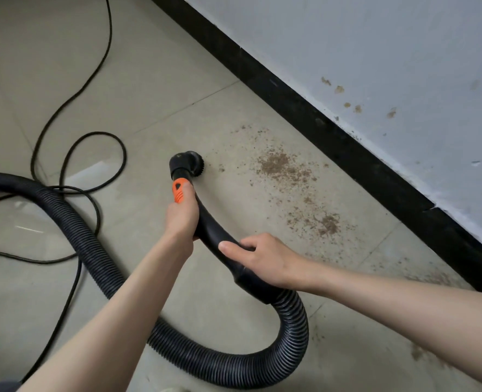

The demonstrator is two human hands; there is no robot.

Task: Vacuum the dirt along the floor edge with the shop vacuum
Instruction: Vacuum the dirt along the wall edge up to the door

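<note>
A black curved vacuum wand (211, 224) ends in a round brush nozzle (190, 164) that sits on the beige tile floor. My left hand (181, 215) grips the wand just below its orange slider (179, 190), thumb on the orange part. My right hand (259, 258) holds the wand lower down, near where the ribbed black hose (293, 329) joins. Brown dirt (279, 165) lies scattered on the tiles to the right of the nozzle, with a second patch (328, 223) nearer the wall and more dirt (418, 353) at lower right.
A black baseboard (347, 148) runs diagonally under a white wall (375, 52) with brown spots. The hose loops left across the floor (64, 210). A thin black power cord (92, 154) coils on the tiles at left.
</note>
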